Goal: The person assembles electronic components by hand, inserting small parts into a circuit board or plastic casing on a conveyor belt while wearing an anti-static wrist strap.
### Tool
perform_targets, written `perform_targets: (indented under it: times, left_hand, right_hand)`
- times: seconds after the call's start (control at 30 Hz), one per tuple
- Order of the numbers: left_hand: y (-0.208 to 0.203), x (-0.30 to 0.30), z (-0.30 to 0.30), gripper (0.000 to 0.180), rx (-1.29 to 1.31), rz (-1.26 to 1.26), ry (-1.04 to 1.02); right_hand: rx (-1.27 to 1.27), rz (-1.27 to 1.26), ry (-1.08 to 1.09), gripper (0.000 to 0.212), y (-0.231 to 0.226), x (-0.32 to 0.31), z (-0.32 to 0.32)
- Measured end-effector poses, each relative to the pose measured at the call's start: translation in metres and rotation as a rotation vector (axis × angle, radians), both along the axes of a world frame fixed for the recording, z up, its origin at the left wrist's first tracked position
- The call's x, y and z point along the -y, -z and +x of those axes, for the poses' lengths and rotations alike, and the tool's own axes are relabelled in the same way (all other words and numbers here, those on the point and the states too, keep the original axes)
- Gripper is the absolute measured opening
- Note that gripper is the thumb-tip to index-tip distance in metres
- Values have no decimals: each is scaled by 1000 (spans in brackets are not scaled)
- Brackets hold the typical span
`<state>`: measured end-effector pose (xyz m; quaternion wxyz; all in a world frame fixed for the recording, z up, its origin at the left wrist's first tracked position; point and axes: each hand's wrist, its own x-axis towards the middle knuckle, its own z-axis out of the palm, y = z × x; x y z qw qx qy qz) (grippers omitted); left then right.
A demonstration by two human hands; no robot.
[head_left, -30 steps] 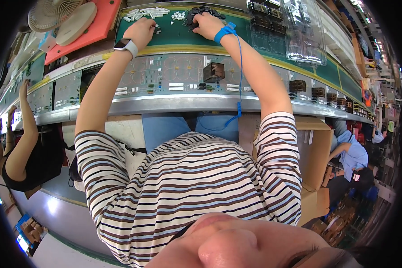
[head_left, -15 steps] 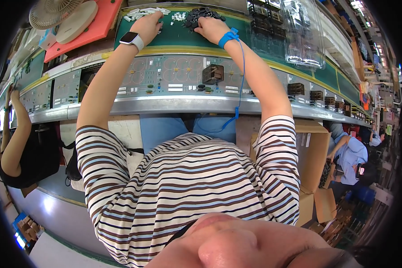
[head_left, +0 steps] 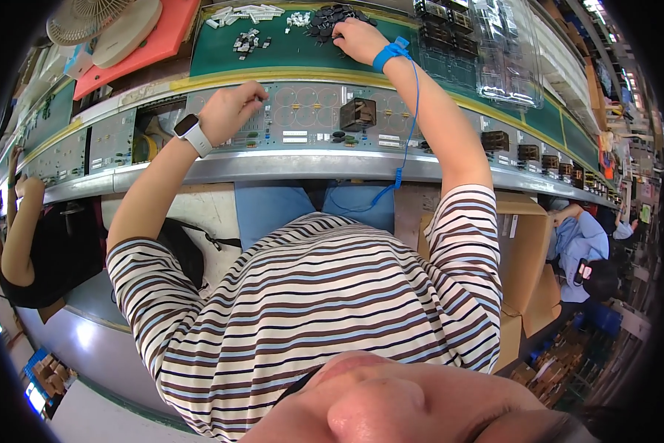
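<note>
My left hand (head_left: 232,112), with a pale-banded watch on its wrist, hangs over the left part of a grey-green circuit board (head_left: 291,118). Its thumb and fingertips are pinched together; whatever they hold is too small to make out. At the back, my right hand (head_left: 358,40), wearing a blue wrist strap, reaches the edge of a pile of black disc-shaped components (head_left: 321,26). Those fingers are curled together, and their tips hide anything between them. On the board stands a dark brown block-shaped component (head_left: 358,114), with white and dark green parts around it.
White bar-shaped parts (head_left: 247,13), small white pieces (head_left: 298,20) and small grey-white parts (head_left: 250,44) lie on the green mat (head_left: 287,63). Clear plastic trays (head_left: 501,66) stand right. A metal rail (head_left: 287,164) edges the line. Co-workers sit at both sides.
My left hand has drawn back from the mat to above the board, uncovering the small grey-white parts. My right hand stays by the black pile. The boards have shifted slightly right.
</note>
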<state>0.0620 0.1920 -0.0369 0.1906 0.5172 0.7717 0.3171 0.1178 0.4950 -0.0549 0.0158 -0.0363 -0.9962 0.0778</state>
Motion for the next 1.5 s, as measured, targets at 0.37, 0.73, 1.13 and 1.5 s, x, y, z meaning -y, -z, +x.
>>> perform_targets:
  times: [0.37, 0.73, 1.13, 1.5]
  left_hand:
    - [3, -4, 4, 17, 43, -18, 165]
    - [0, -5, -1, 18, -96, 0, 296]
    - [54, -83, -170, 24, -687, -52, -359]
    - [41, -90, -142, 27, -708, -151, -350]
  right_hand:
    - [-100, -262, 124, 24, -15, 12, 6]
    - [86, -1137, 86, 16, -57, 87, 35]
    - [137, -779, -220, 18, -48, 163, 56]
    - [-5, -497, -410, 12, -25, 191, 40]
